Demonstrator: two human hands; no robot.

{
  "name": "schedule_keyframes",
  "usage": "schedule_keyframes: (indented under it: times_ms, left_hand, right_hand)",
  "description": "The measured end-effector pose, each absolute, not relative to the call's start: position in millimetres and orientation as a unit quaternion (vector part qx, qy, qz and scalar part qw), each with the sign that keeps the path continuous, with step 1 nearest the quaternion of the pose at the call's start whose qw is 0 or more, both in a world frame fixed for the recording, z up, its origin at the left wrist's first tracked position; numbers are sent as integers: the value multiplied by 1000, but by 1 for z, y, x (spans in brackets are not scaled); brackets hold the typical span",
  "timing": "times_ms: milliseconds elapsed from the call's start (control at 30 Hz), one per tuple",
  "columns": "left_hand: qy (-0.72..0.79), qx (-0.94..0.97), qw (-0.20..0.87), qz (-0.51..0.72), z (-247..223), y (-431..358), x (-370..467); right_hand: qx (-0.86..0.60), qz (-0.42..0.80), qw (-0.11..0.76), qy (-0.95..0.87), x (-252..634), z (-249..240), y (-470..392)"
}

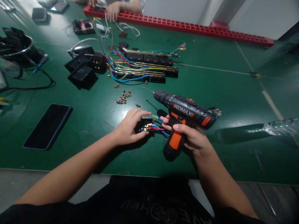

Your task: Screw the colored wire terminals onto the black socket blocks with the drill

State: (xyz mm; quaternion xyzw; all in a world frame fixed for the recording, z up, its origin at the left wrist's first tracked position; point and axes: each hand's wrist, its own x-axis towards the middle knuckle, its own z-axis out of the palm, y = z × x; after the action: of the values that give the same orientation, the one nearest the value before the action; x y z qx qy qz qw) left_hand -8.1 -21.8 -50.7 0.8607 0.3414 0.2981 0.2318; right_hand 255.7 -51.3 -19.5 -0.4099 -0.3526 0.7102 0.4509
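My right hand (195,137) is wrapped round the grip of a black and orange cordless drill (184,107), its long thin bit aimed to the left. The fingertips of that hand also reach a blue wire (160,119) with a metal lug on its end. Fingers and thumb of my left hand (130,127) close round a small black terminal block (147,125) with brass contacts, low over the table. Red and blue wires run from the block toward my right hand. Several brass screws (123,97) lie loose just beyond my left hand.
Wired black socket strips (144,74) lie beyond the drill, with black plastic boxes (84,74) to their left. A phone (48,127) rests at the left. Another person's hand (113,11) is by the red slotted rail (177,25). A clear plastic wrapper (280,127) lies right.
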Motion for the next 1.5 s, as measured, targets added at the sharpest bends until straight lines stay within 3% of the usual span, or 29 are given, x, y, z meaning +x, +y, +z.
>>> schedule_keyframes:
  times_ms: [1500]
  left_hand:
    - [321, 868, 220, 310, -53, -23, -7]
  right_hand:
    - [-446, 700, 371, -416, 255, -19, -53]
